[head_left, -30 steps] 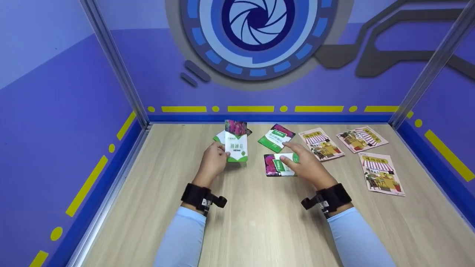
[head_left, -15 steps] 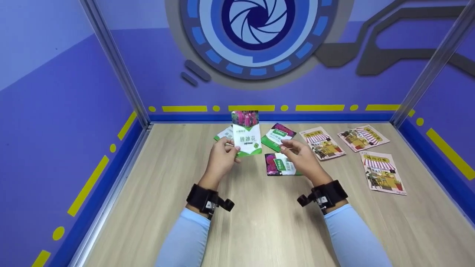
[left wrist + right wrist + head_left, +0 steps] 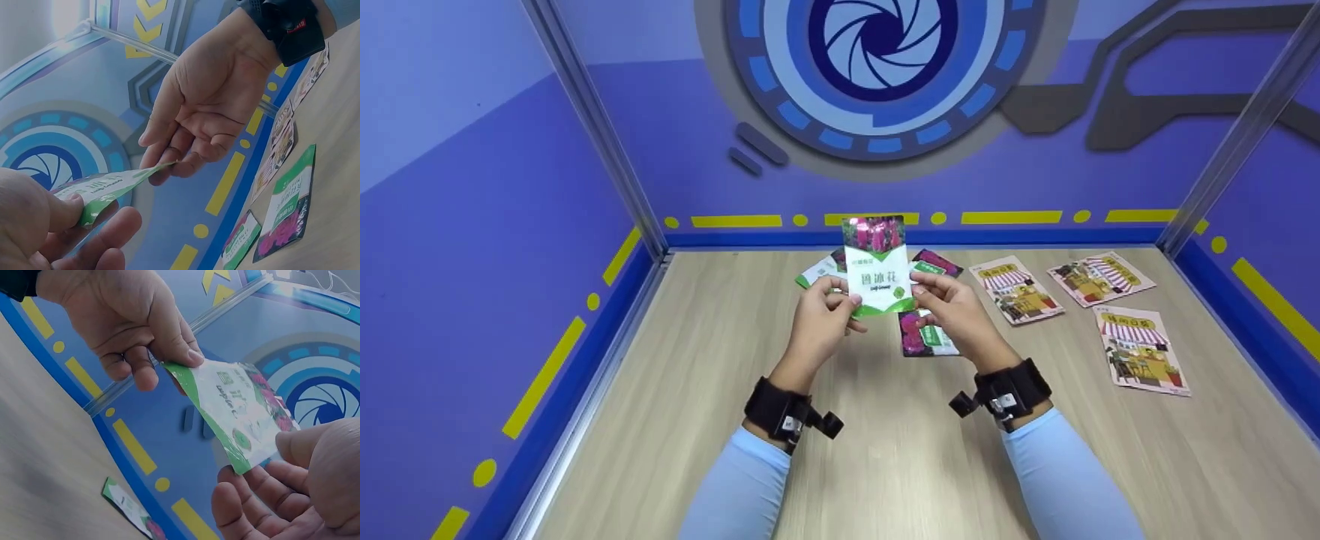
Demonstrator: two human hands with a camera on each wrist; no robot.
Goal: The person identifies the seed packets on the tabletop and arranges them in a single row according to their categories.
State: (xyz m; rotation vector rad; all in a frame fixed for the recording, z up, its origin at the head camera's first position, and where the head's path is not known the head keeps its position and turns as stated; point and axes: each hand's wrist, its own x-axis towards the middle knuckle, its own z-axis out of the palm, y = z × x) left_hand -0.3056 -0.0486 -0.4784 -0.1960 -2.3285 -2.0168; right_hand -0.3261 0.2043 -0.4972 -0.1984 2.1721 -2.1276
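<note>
My left hand (image 3: pixel 821 319) pinches a seed packet (image 3: pixel 877 262) by its lower left corner, thumb in front and fingers behind. The packet is white and green with pink flowers across its top, held upright above the table. My right hand (image 3: pixel 960 311) is at its right edge; in the left wrist view the fingertips of this hand (image 3: pixel 208 95) meet the edge while the thumb stands apart from the packet. Partly hidden behind the hands lie three similar packets: one at the left (image 3: pixel 815 274), one behind (image 3: pixel 941 264) and one near the right hand (image 3: pixel 919 337).
Three pink packets with a striped awning picture lie on the right: one nearer the middle (image 3: pixel 1018 291), one at the back (image 3: pixel 1102 279), one closer (image 3: pixel 1141 351). Blue-purple walls (image 3: pixel 720 150) with metal corner posts enclose the wooden table (image 3: pixel 877 465).
My left hand has raised the seed packet and moved it right. My right hand has left the packets on the table and come up to the held packet's right edge.
</note>
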